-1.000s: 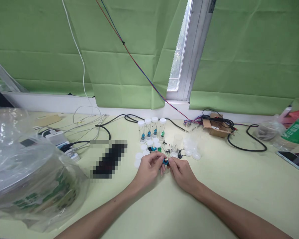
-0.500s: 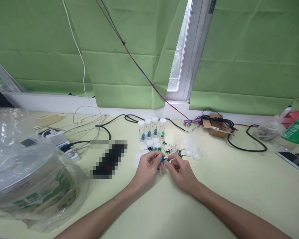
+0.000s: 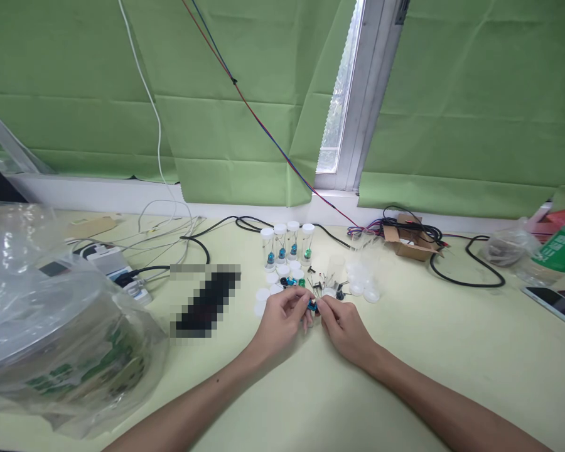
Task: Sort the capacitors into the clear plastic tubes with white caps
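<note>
My left hand (image 3: 286,312) is closed, its thumb and fingers pinching a small blue part (image 3: 312,306) whose exact kind I cannot make out. From the other side, the fingertips of my right hand (image 3: 343,321) are pressed together at the same part. Just beyond my hands lie white round caps (image 3: 272,277), a green piece (image 3: 302,283) and several small black pieces with thin metal pins (image 3: 341,292). Behind these, clear tubes with white lids (image 3: 268,250) stand upright in a group, holding blue or green pieces.
At the left stands a large plastic-wrapped tub (image 3: 75,351), near a power strip (image 3: 132,285) with plugs. A small cardboard box (image 3: 412,246) with cables sits at the back right. Translucent caps (image 3: 371,294) lie right of the pins. A phone (image 3: 558,307) rests far right.
My right hand's fingers have straightened and come in closer against the blue part. The blue part has turned slightly between my fingers. My left hand has barely moved.
</note>
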Demonstrator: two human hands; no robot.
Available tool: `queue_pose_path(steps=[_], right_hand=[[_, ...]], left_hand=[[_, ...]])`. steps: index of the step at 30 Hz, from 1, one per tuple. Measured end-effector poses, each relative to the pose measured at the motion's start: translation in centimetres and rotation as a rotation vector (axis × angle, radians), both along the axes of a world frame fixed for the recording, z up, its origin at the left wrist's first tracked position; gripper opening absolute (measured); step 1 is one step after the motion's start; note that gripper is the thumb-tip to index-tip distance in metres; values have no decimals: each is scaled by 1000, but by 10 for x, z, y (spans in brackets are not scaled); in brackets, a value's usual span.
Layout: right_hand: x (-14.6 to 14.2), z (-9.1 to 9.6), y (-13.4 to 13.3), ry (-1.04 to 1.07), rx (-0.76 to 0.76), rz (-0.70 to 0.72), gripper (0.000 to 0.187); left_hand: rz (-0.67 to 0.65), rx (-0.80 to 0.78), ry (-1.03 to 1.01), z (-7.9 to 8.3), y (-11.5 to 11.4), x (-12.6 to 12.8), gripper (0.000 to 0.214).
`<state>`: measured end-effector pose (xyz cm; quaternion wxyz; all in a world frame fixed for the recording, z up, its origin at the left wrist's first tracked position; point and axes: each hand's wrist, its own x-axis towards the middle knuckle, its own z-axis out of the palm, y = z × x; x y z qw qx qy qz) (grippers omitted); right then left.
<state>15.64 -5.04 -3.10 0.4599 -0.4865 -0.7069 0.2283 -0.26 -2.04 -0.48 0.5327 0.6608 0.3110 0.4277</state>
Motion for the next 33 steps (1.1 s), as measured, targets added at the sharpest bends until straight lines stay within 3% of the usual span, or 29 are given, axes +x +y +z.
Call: queue_pose_path(steps=[9, 18, 33], right_hand=[[0, 1, -1, 31, -56, -17, 40], [-1, 2, -4, 32, -72, -18, 20], [0, 2, -1, -11, -30, 6, 36]], left_hand=[[13, -18, 5, 3, -1, 1, 24], [41, -33, -11, 4, 2, 1, 23], [17, -10, -3, 1, -1, 2, 25]])
